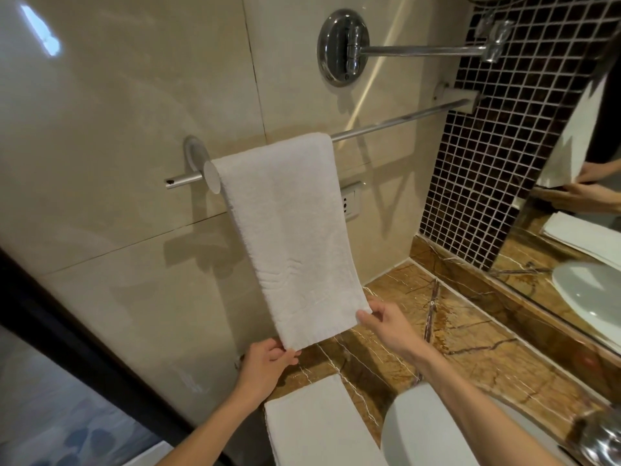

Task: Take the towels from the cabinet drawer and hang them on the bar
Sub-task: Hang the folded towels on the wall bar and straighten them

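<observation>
One towel (285, 230) is up: draped over the bar (396, 121) at its left end and hanging down toward the bench (470, 348). The right stretch of the bar is bare.

Left grip (268, 361) pinches the towel's lower left corner. Right grip (386, 326) pinches the lower right corner. I have the hem pulled out toward me, clear of the wall.

Step in hand, as I read it: squaring and tensioning the hang, so this is the tail of towel one, not a fresh pick.

More white cloth, the folded stack (316, 422), lies flat on the bench below my left forearm, just beside the basin (426, 432). I can't tell how many towels are in it. The cabinet drawer is not in view.

Next move, my call:
- let go of both corners and let the towel fall plumb
- take the top piece of the folded stack in both grips, by its short edge
- lift it over the bare right stretch of the bar, beside towel one without overlapping it

Risk: a tug on release could slide towel one off, since the bar looks smooth.
</observation>
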